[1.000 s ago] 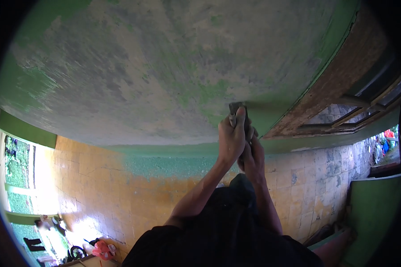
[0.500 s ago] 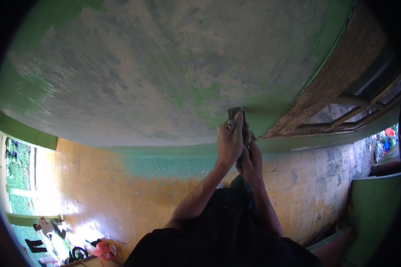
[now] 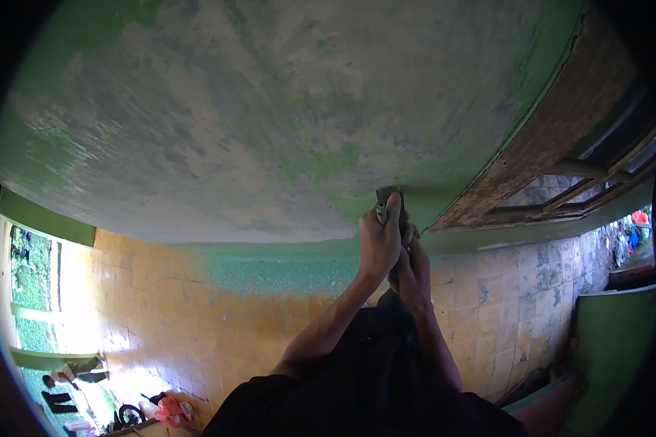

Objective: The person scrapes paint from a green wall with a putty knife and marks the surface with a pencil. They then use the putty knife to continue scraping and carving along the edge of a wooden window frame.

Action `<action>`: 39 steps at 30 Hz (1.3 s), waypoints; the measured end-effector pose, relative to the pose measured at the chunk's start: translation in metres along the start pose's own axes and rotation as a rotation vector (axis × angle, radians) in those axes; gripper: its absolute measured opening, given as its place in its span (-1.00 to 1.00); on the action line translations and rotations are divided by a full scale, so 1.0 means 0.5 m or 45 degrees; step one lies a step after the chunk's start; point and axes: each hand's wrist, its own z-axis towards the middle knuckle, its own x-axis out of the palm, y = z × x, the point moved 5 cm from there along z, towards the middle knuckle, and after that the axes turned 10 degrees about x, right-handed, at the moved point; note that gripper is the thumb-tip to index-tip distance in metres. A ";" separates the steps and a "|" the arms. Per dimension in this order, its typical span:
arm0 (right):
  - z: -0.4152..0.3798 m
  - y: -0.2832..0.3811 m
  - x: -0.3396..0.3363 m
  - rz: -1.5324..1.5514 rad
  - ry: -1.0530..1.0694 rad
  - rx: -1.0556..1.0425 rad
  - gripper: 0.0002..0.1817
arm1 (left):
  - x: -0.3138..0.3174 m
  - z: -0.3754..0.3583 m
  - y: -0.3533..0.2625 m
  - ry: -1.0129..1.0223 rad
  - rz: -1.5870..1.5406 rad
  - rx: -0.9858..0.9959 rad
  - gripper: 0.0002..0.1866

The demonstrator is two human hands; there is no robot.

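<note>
A green wall [image 3: 219, 124] with large grey, scraped-looking patches fills the upper view. Against its lower right part rests a dark flat scraper-like tool [image 3: 390, 194]. My left hand [image 3: 380, 244] is wrapped round the tool's handle, thumb laid along it. Just right of and below it, my right hand [image 3: 412, 269] is closed round the lower part of the same handle, which the fingers mostly hide.
A worn brown wooden window frame [image 3: 503, 175] borders the wall on the right. Yellow tiled floor [image 3: 168, 298] lies below. A green panel [image 3: 616, 349] stands at lower right. At lower left are a person [image 3: 73, 371] and a red bag [image 3: 172, 411].
Both hands and the tool have shifted slightly down and right along the wall. The person at lower left has changed posture and moved slightly left.
</note>
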 end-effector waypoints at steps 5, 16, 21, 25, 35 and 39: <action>0.008 0.008 0.002 0.029 0.036 0.002 -0.68 | 0.003 0.008 -0.009 -0.003 -0.026 0.028 -0.51; -0.002 0.031 -0.001 -0.022 0.015 0.024 -0.73 | 0.008 0.002 -0.016 -0.033 0.018 0.028 -0.47; -0.012 0.022 -0.010 -0.048 0.028 0.117 -0.73 | 0.003 -0.007 -0.002 -0.048 -0.006 -0.007 -0.46; -0.014 0.049 -0.006 -0.133 0.007 0.018 -0.74 | 0.008 -0.006 -0.021 -0.084 -0.056 -0.005 -0.47; -0.007 0.044 -0.007 -0.133 -0.007 -0.009 -0.75 | 0.008 -0.003 -0.013 -0.095 -0.025 0.003 -0.47; -0.012 0.070 -0.007 -0.064 0.002 0.015 -0.75 | 0.023 0.005 -0.045 -0.082 -0.020 0.038 -0.47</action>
